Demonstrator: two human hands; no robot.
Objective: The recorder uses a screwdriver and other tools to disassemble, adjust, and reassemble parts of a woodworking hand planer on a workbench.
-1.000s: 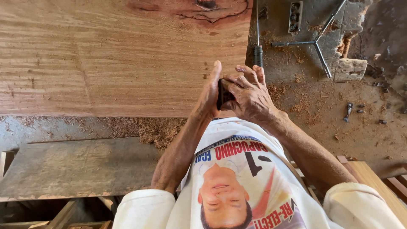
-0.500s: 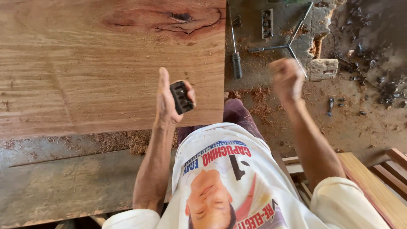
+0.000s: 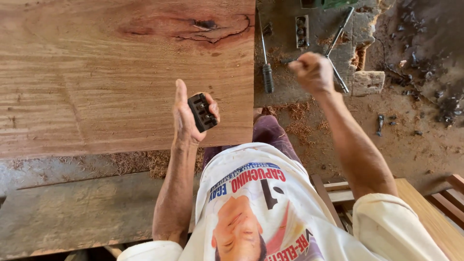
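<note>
My left hand (image 3: 186, 118) is raised over the near edge of a broad wooden slab (image 3: 96, 77) and grips a small black block (image 3: 202, 112) with screw heads on its face. My right hand (image 3: 314, 72) is lifted to the right of the slab, fingers curled into a fist. Whether anything small sits inside the fist is hidden. It hovers above a long T-handled wrench (image 3: 337, 46) and close to a black-handled screwdriver (image 3: 266, 72) lying on the dusty floor.
The slab has a dark red knot (image 3: 198, 26) near its far edge. A small metal block (image 3: 302, 31) and a stone chunk (image 3: 368, 82) lie on the floor. Wood shavings (image 3: 145, 162) gather below the slab. A grey plank (image 3: 72, 212) lies lower left, a wooden frame (image 3: 425, 203) lower right.
Both hands were together on the black block a second ago. The right hand has let go and swung up to the right; the left hand keeps the block.
</note>
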